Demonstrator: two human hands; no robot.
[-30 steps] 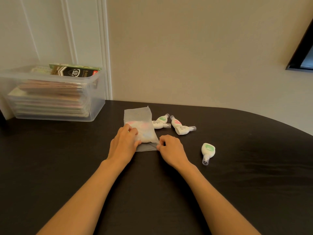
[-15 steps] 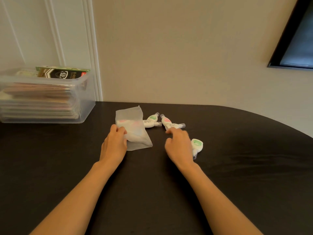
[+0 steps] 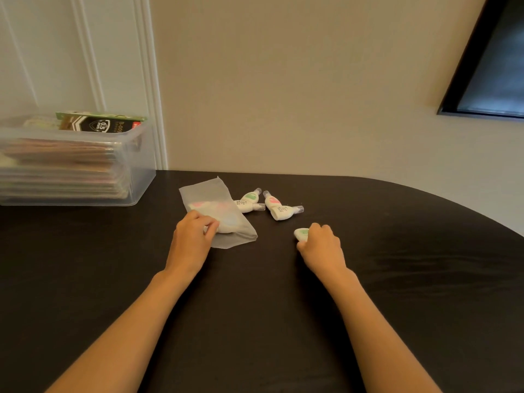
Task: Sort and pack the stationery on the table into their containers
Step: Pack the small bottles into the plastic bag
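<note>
Both bare forearms reach in from the near edge of the dark bench (image 3: 255, 321), heading for its far half.

Right grip (image 3: 321, 246): knuckles up, low on the bench surface, fingers curled round a small white correction tape with a green label (image 3: 301, 233). Only the tape's left end shows past the fingers.

Left grip (image 3: 192, 239): fingers curled onto the near left edge of a frosted plastic pouch (image 3: 224, 211), holding it. The two grips are well apart.

The pouch lies flat on the bench, left of middle and nearer the far edge, its long side angled away to the left. Pale pink, white and bluish shapes show through the plastic; what they are cannot be told.

Just beside the pouch's right edge sit two loose correction tapes (image 3: 249, 202), one green-labelled, overlapping, clear caps to the right. A second pair (image 3: 279, 208) lies near them, further right, one with a pink label, tips splayed apart. Both pairs are beyond the right grip and clear of it.

Far left corner: clear storage bin (image 3: 141, 177), standing against the wall and filled with a stack of flat packets, blurred. On top rests a green and black box marked 0.5 mm (image 3: 99, 124).

Behind it, white door moulding (image 3: 147, 80); a dark window frame (image 3: 482, 80) at upper right.
</note>
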